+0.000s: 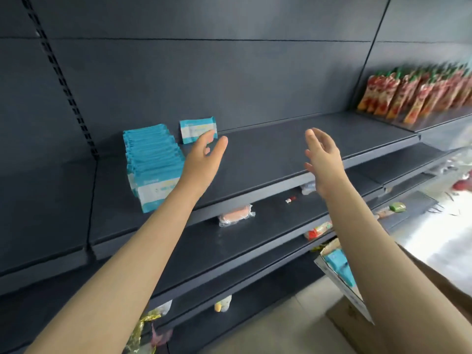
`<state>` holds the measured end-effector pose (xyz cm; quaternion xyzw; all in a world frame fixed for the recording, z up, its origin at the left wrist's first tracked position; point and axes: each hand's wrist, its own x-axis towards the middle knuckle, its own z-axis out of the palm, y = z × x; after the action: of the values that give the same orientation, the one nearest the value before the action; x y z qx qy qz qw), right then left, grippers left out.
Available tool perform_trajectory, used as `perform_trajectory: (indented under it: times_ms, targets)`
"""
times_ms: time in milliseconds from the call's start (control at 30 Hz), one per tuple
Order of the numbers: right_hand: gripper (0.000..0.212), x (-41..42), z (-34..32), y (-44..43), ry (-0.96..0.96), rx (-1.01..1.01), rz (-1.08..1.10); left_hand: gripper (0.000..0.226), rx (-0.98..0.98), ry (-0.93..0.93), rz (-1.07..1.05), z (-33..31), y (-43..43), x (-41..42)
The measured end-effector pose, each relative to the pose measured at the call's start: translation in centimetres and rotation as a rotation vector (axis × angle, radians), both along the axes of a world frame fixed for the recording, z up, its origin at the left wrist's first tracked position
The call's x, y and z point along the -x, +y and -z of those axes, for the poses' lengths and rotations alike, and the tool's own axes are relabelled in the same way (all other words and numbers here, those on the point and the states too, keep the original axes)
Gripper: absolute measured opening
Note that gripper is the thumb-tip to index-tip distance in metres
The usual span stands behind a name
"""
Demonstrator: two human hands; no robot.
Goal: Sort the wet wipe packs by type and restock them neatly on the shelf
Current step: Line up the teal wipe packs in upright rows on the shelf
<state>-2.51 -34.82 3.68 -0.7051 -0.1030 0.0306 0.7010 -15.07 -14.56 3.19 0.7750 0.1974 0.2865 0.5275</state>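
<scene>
A row of several blue-and-white wet wipe packs (152, 164) stands upright at the left of the dark shelf (281, 149). One more blue-and-white pack (196, 129) stands alone behind the row against the back panel. My left hand (204, 159) reaches over the shelf with straight fingers, its fingertips just in front of that single pack, holding nothing. Over the shelf's middle my right hand (323, 159) hovers with relaxed fingers, also empty. A cardboard box (339, 274) at the lower right holds another blue pack (341, 267).
Red-and-orange snack bags (419, 95) fill the neighbouring shelf at the right. On the lower shelves lie a pink wrapped item (236, 215), a small green pack (397, 207) and other loose goods. A slotted upright (61, 77) runs down the back panel at left.
</scene>
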Motion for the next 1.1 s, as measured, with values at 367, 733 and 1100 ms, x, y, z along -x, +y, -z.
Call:
perform_trajectory:
  times_ms: [367, 733, 1100]
  targets:
    - [0.051, -2.4, 7.3, -20.5, 0.182, 0.078, 0.322, 0.052, 0.138, 0.166, 0.337, 4.8, -16.9, -9.7]
    - [0.051, -7.3, 17.4, -37.6, 0.419, 0.052, 0.438, 0.049, 0.207, 0.391, 0.472, 14.0, -32.6, -18.6]
    - [0.055, -14.4, 27.1, -42.8, 0.636, 0.127, 0.491, 0.047, 0.295, 0.653, 0.557, 23.5, -38.0, -27.9]
